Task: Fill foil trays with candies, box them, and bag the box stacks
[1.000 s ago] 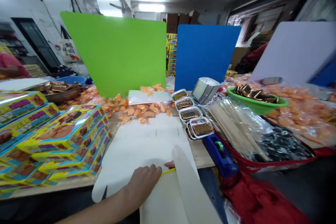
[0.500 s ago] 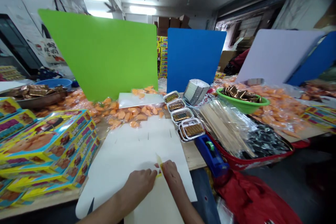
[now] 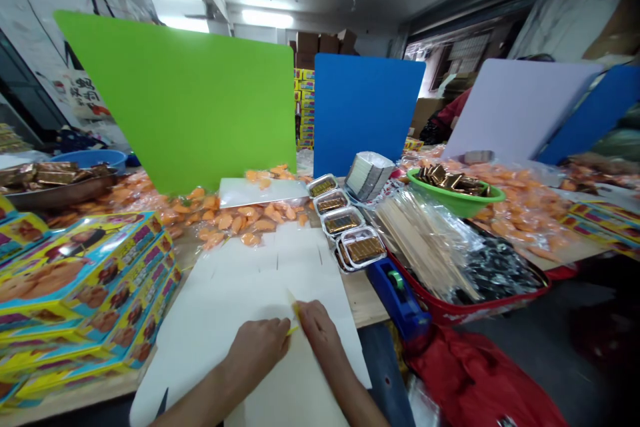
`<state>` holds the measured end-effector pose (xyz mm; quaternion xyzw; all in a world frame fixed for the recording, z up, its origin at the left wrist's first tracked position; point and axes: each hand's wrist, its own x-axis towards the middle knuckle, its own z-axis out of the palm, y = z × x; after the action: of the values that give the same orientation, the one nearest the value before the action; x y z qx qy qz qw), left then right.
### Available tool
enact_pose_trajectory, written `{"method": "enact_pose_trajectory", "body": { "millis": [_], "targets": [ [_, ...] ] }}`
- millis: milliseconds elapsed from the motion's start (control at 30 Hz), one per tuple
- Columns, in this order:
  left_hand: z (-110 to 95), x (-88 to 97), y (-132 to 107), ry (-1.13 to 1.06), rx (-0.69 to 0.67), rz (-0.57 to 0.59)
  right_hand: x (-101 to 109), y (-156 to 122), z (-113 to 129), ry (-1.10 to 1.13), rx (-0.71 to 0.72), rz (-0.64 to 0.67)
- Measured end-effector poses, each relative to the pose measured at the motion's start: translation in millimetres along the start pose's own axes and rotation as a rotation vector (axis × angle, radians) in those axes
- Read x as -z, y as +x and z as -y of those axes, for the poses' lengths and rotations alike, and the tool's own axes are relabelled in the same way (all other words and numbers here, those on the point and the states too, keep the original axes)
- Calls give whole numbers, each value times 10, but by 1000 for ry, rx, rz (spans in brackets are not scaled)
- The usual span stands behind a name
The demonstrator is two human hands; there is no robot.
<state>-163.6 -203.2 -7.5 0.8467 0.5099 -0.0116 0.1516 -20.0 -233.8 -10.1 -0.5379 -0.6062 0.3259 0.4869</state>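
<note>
Low in the middle of the view, a pale cardboard blank with yellow showing at its far end lies between my forearms. My left hand is closed on the left side of that end, knuckles up. Just beside it, my right hand pinches the right side, where a thin yellow-edged flap stands up past the fingertips. Most of the fingertips are hidden behind the knuckles. Under the blank and both hands lies a white board with a few short dark slits.
Stacked printed boxes stand left. Foil trays, a blue tape dispenser and a red tray of wooden sticks and black packets sit right. Orange pieces in clear bags lie beyond. Green and blue panels rise behind.
The view has shifted slightly right. My hands keep hold of the cardboard blank's far end, and the standing flap leans further left than before.
</note>
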Motion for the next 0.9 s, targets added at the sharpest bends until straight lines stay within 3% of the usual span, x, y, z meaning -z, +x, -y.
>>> {"method": "enact_pose_trajectory", "body": {
  "millis": [100, 167, 200, 267, 333, 467, 600, 900],
  "targets": [
    [246, 103, 50, 98, 148, 4, 425, 209, -43, -206, 51, -164],
    [507, 160, 99, 113, 271, -12, 855, 405, -103, -628, 28, -330],
    [644, 179, 126, 100, 320, -24, 1079, 505, -142, -724, -9, -377],
    [884, 197, 181, 56, 382, -43, 1472, 684, -225, -926, -108, -421],
    [1046, 194, 228, 9, 412, -39, 1731, 817, -306, -1054, -188, -420],
    [1156, 149, 238, -98, 445, -52, 1870, 940, -420, -1208, -267, -349],
    [1152, 44, 109, -293, 412, -173, 1871, 948, -455, -1261, -258, -299],
    [1076, -165, -80, -428, 359, -340, 2199, 901, -508, -1080, -211, -488]
  ]
}}
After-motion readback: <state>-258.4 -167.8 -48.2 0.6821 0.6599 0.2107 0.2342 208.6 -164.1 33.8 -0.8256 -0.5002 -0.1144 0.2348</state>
